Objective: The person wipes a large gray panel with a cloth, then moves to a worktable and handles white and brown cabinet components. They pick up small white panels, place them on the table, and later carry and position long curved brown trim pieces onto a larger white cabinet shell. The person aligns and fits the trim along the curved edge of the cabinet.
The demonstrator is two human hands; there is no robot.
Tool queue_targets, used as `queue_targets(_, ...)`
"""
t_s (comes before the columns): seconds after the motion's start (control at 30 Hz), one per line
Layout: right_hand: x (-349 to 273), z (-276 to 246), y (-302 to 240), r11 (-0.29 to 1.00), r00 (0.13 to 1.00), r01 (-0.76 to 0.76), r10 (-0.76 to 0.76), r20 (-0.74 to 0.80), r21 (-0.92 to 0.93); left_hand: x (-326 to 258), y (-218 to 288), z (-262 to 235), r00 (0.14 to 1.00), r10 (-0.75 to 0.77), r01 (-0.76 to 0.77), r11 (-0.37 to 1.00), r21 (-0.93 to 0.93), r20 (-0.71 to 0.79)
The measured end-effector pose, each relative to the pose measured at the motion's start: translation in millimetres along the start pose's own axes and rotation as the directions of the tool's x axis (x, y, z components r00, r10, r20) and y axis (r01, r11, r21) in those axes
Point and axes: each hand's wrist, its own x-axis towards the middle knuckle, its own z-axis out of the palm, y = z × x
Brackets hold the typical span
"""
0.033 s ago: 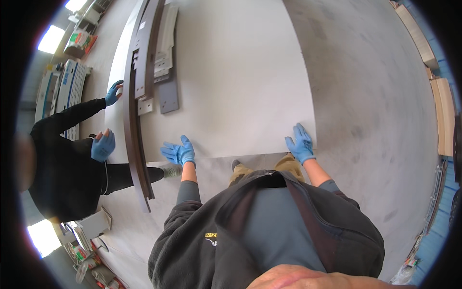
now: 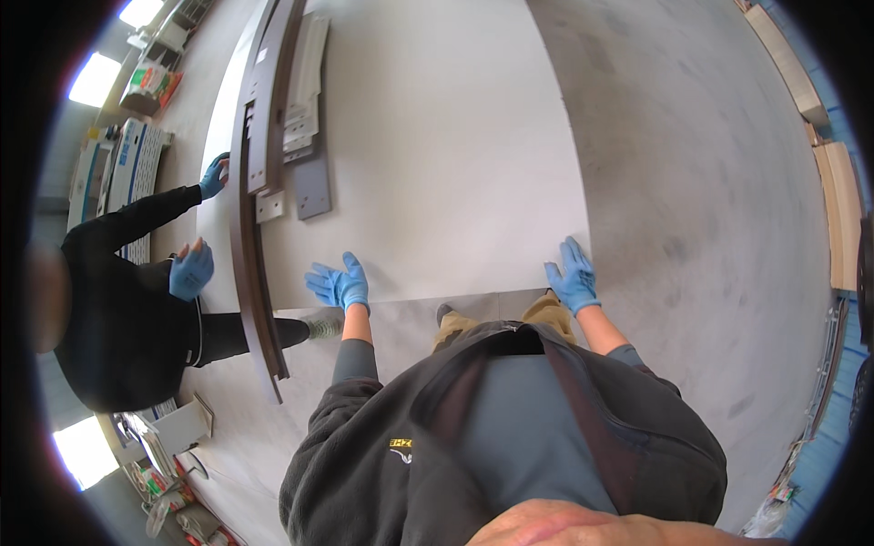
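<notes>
In the head view, a person in a dark fleece jacket over a grey shirt (image 2: pixel 510 419) stands at a broad, flat, whitish table (image 2: pixel 446 164). The left hand (image 2: pixel 339 284), in a light-blue work glove, is spread at the near edge with nothing in its grasp, its fingers pointing left and its thumb away from the body; whether it presses on the surface cannot be told. The right hand (image 2: pixel 573 277), gloved alike, is also unclenched and holds nothing, fingers pointing forward at the near right corner. The table extends ahead of both hands and between them.

Left of the left hand, a long, dark-brown, slightly glossy strip (image 2: pixel 239 209) runs past the near edge. Ahead and to the left of that hand lie a flat brown plate (image 2: pixel 270 136), a stack of pale-grey narrow bars (image 2: pixel 305 91), a grey rectangular plate (image 2: pixel 313 191) and a small white plate with holes (image 2: pixel 269 207). Farther left, beyond the strip, is a co-worker in black clothing (image 2: pixel 137 300) with blue-gloved hands (image 2: pixel 192 271). Right of the right hand spreads a smooth grey floor (image 2: pixel 692 200).
</notes>
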Motion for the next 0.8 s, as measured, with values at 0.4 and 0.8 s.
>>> queue_targets(0.4, -153, -137, 413, 0.586, 0.525, -0.793, 0.796, 0.303, -0.168, -298, 297, 59, 0.914, 0.386, -0.39, 0.921, 0.01, 0.124)
queue_targets(0.8, 65, -135, 438, 0.87, 0.759, -0.487, 0.381, 0.527, 0.072, -386, 345, 78, 0.795, 0.585, -0.592, 0.806, -0.001, 0.16)
